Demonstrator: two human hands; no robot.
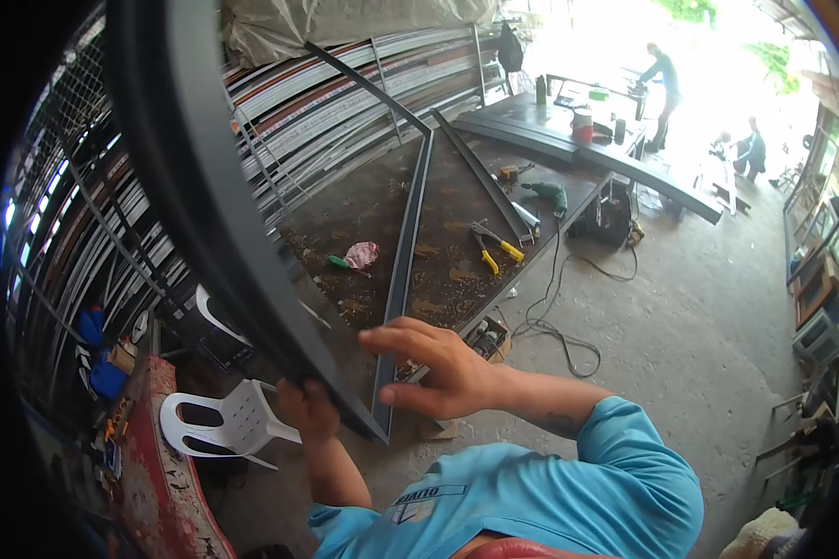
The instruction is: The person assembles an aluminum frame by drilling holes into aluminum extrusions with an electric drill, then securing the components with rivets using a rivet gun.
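Note:
A dark grey metal frame [252, 270] rises close to the camera and meets another bar at a corner low in the middle. My left hand [309, 408] grips the near bar close to that corner, its fingers partly hidden behind the bar. Just right of the corner hovers my right hand [438, 368], fingers apart and holding nothing. The second bar [408, 233] runs back over the dark table [345, 210]. On the table lie yellow-handled pliers [488, 252], a green drill [548, 194] and a crumpled pink-white cloth [362, 255].
Long profiles [625, 168] overhang the table at the back right. A cable [555, 317] coils on the floor. A white plastic chair [228, 421] stands at the lower left, beside racks of metal bars [298, 121]. Two people [664, 88] are in the bright background.

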